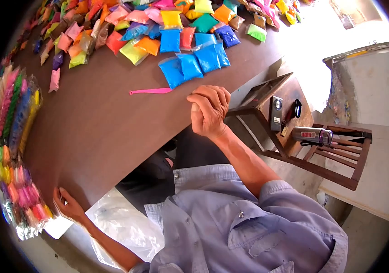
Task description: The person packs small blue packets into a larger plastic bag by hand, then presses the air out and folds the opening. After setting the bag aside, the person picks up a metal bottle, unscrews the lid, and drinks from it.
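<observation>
My right hand (209,110) is closed in a fist at the table's right edge; whatever it may hold is hidden. Just beyond it lie several blue packets (189,66) in clear wrappers, overlapping in a short row. A pink plastic stick tool (151,91) rests flat on the table, its right end against the lowest blue packet. At the near left edge of the table, my left hand (69,205) has its thumb and fingers apart. Beside it, to the left, are long clear bags of colourful packets (25,195).
A big pile of coloured packets (140,18) covers the far side of the brown table (99,123). To the right, a wooden stool (267,107) carries a black device (276,113), with a steel flask (313,135) by it. A clear plastic bag (121,223) hangs below the near edge.
</observation>
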### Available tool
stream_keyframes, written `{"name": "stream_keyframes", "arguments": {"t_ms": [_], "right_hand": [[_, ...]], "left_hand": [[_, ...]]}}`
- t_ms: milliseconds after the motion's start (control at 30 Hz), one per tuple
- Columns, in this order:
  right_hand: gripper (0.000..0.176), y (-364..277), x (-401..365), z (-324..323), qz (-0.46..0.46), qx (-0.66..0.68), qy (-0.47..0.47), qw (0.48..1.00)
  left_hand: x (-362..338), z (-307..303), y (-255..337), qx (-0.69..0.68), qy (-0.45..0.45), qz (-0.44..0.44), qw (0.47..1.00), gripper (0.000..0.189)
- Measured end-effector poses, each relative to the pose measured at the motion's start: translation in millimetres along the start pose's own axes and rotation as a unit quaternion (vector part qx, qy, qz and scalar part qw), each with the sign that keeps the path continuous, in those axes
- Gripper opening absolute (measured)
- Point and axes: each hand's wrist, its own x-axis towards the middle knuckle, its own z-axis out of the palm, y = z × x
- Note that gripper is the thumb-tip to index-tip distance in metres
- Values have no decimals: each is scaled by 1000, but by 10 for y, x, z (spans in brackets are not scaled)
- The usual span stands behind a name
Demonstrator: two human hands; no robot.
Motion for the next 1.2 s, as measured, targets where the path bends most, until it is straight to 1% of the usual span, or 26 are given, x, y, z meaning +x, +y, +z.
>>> {"name": "stream_keyframes", "arguments": {"t_ms": [67,167,300,367,433,500,567,600,700,767,833,867,900,967,1000,1100,1200], "right_hand": [[16,-2,6,-8,3,-6,-10,1000],[17,-11,25,-28,-2,-12,-14,1000],[18,-21,28,-47,2,-16,-24,1000],[19,-23,25,-49,-2,-19,-17,1000],[20,-31,24,-58,6,-17,-29,999],[20,-30,33,-54,4,-19,-21,1000],[20,-49,43,-63,5,-13,-17,1000],[19,-61,41,-77,12,-7,-19,1000],[19,-94,56,-90,18,-7,-14,1000],[18,-101,51,-100,19,-7,-9,1000],[18,-110,64,-101,22,3,-11,1000],[18,-115,63,-112,21,-1,-13,1000],[18,-117,60,-117,19,-5,-8,1000],[18,-106,68,-116,15,-4,-17,1000],[19,-108,76,-128,15,-11,-27,999],[19,-118,78,-143,16,-11,-27,999],[20,-122,78,-136,17,-12,-26,999]], "left_hand": [[0,1,7,-1,-8,-16,1000,32],[-2,7,31,-7,-4,-20,1000,32],[6,1,11,-5,-7,-14,1000,31],[1,-2,23,-10,7,4,1000,31],[4,-10,35,-12,-4,-9,1000,29],[4,-24,29,-14,-5,-9,1000,29],[11,-7,-3,12,-2,6,1000,28],[14,-30,52,22,-9,-7,1000,30],[15,4,8,46,-8,7,999,32],[28,28,-43,29,0,25,999,33],[26,32,-22,49,-1,22,999,32],[21,21,-21,16,-15,7,1000,31],[24,9,-4,10,-13,10,1000,31],[11,7,40,-5,-21,-17,1000,30],[-1,-23,153,-1,-15,-24,1000,30],[-3,8,76,11,-10,-14,1000,31],[32,81,-86,-7,-18,3,1000,30]]}}
